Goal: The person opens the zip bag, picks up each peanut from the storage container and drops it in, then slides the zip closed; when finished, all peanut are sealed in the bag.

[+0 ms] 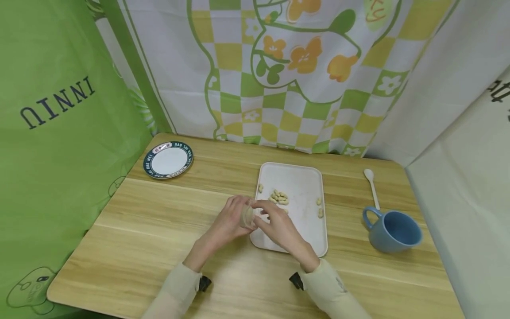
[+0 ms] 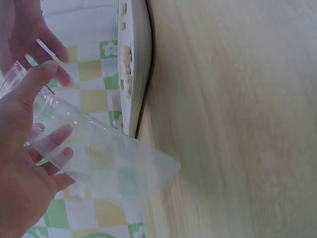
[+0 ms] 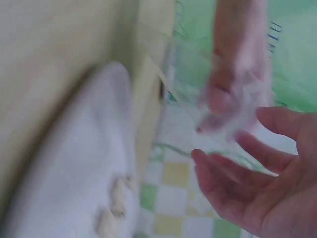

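Observation:
A clear plastic zip bag (image 2: 114,158) hangs from my left hand (image 1: 229,219), its bottom corner toward the table. The left thumb lies on the near side of the bag by its top edge, and the other fingers show through the film behind it. Close to the bag's mouth, my right hand (image 1: 280,226) has its fingers spread and loosely bent, holding nothing. Both hands are over the left edge of a white tray (image 1: 295,177). On the tray lies a small heap of peanuts (image 1: 279,197) in their shells, with a few single ones near its sides.
At the back left of the wooden table (image 1: 131,230) is a plate (image 1: 169,160) with a dark patterned rim. To the right stand a blue mug (image 1: 392,232) and a white spoon (image 1: 372,186). Printed cloth (image 1: 279,110) hangs behind the table.

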A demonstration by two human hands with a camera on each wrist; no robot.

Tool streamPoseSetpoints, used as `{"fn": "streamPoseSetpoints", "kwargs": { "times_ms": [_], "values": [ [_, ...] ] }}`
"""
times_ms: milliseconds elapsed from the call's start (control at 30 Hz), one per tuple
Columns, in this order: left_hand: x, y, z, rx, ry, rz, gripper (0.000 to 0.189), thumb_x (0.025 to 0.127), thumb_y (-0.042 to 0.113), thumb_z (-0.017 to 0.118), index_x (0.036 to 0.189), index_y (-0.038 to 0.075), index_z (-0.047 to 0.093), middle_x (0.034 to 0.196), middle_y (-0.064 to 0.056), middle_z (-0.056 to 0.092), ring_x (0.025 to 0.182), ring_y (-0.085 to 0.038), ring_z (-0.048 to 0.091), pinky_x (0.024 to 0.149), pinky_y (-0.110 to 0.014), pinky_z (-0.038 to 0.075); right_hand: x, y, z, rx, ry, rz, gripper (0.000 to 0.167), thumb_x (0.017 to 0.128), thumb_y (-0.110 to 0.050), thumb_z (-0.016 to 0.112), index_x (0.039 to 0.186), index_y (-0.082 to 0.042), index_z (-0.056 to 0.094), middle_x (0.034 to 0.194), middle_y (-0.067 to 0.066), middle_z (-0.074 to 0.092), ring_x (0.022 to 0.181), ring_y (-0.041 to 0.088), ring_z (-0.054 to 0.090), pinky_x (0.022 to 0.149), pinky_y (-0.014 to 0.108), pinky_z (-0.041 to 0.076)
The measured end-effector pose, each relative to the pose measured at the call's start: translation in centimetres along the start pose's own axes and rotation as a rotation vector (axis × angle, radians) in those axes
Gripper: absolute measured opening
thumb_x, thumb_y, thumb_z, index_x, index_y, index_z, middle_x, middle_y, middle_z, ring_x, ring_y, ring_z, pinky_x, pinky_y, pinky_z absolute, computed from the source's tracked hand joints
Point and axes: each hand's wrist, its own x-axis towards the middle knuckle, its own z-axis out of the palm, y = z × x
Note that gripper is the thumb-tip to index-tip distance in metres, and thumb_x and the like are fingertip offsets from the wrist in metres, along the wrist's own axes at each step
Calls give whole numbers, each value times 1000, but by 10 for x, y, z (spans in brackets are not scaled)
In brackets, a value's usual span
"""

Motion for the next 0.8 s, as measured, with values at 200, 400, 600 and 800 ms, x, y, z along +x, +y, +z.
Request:
{"fn": "streamPoseSetpoints", "kwargs": {
  "times_ms": [200,400,600,800],
  "values": [
    [2,-6,-5,-69,-7,-82,83,69,28,86,134,2,41,120,-9,50,117,-27,44,98,-37,45,6,27,-49,-198,142,27,22,90,-12,66,110,-2,68,108,13,69,90,29,66,75,44,54],
    [1,-11,-6,-80,15,-70,86,68,27,87,135,1,40,119,-11,50,116,-27,43,98,-38,45,11,85,-89,-421,127,252,21,89,-5,64,108,4,66,102,22,67,86,36,65,69,48,52],
    [2,-13,-4,-71,24,-36,86,68,28,87,135,0,40,118,-11,50,115,-28,44,97,-39,45,11,112,-103,-547,48,423,26,83,-5,65,108,1,68,106,23,66,92,44,62,70,54,50],
    [3,-10,-4,-90,6,-41,83,71,26,86,135,1,40,119,-10,49,117,-28,43,98,-39,45,12,125,-98,-585,-16,465,25,84,-7,67,107,3,67,107,25,64,94,43,61,73,53,51]
  ]
}}
